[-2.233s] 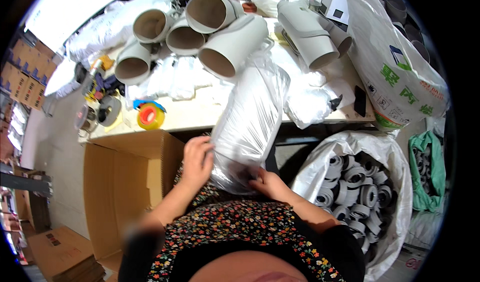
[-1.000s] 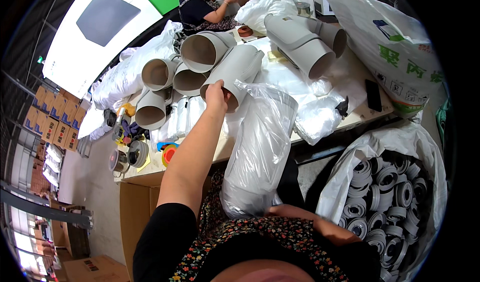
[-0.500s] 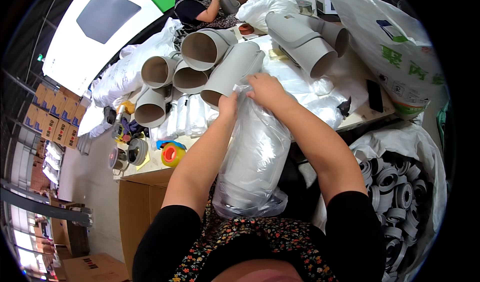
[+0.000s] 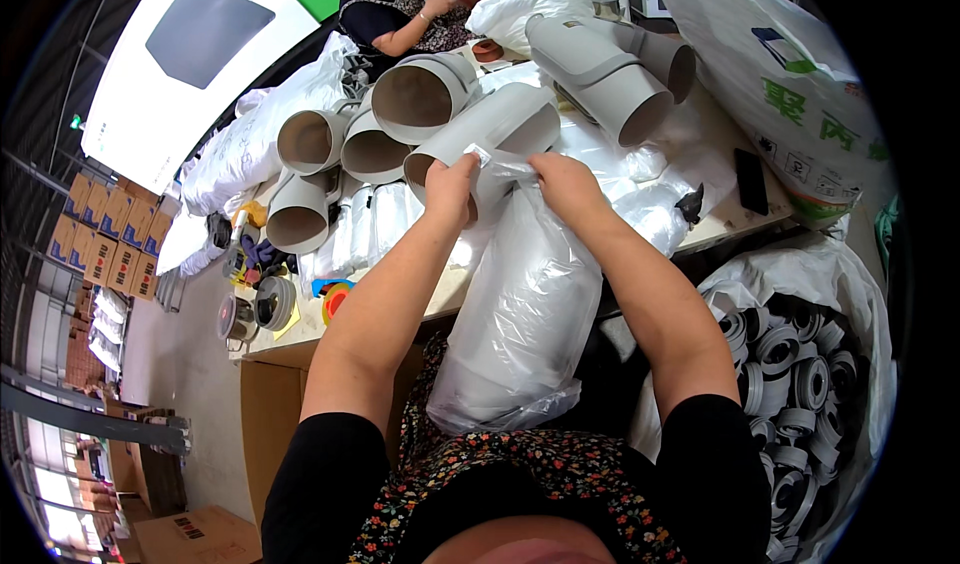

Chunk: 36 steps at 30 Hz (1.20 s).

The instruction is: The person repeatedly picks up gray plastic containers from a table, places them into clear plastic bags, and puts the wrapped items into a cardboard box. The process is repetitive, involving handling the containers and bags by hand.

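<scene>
A clear plastic bag (image 4: 525,304) stands tilted between my arms, with a pale grey cylinder-like thing inside it. Its lower end rests near my flowered apron (image 4: 500,464). My left hand (image 4: 452,186) is closed on the left corner of the bag's mouth, and my right hand (image 4: 570,189) pinches the right side, so the top edge is stretched between them. Just beyond my hands lies a large grey pipe fitting (image 4: 500,129), its round opening partly hidden by my left hand. More grey pipe fittings (image 4: 410,104) are stacked to its left.
Two joined grey pipes (image 4: 600,74) lie at the back right, near a black phone (image 4: 750,182). A white sack of grey rings (image 4: 800,364) stands at my right. Tape rolls (image 4: 274,302) sit on the table's left corner. Across the table, a person (image 4: 395,19) holds a grey fitting.
My hands have moved apart, pulling the bag's mouth wide and flat between them. The bag's top leans further right. The person opposite has raised their grey fitting.
</scene>
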### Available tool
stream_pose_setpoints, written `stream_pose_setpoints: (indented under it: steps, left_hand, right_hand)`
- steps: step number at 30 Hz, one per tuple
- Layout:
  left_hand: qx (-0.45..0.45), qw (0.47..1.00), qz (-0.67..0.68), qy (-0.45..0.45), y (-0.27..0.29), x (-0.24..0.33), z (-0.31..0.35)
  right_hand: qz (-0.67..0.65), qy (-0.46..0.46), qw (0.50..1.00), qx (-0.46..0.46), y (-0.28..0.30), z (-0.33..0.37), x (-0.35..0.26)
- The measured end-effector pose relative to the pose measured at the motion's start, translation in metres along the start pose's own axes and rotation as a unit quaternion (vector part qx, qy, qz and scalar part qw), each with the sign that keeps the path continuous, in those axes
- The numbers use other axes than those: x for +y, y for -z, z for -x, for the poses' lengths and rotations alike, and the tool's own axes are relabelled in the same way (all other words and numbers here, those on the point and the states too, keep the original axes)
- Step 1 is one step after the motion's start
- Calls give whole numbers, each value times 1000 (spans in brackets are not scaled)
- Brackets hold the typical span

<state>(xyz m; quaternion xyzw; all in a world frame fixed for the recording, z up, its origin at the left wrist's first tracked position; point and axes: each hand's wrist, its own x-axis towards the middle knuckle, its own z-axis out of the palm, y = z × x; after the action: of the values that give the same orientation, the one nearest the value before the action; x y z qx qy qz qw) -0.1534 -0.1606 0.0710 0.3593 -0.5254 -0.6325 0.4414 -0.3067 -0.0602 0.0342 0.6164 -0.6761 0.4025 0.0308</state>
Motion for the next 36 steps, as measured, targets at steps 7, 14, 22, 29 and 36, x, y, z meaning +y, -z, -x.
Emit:
stream_pose_setpoints:
  steps: [7,14,22,29,36]
  left_hand:
    - [65,993,59,77,28,16,-30]
    - [0,998,-4,56,14,17,1]
    - [41,994,53,82,15,-6,17]
    - [45,985,128,108,14,-10,33]
    - [46,987,138,73,12,-2,54]
  right_hand:
    - [-25,-35,999,14,9,13,3]
    - [59,184,970,146,13,5,-63]
    - [111,67,991,17,-22,17,-76]
    - [125,54,990,33,-29,18,-55]
    - [103,98,989,26,-11,32,-87]
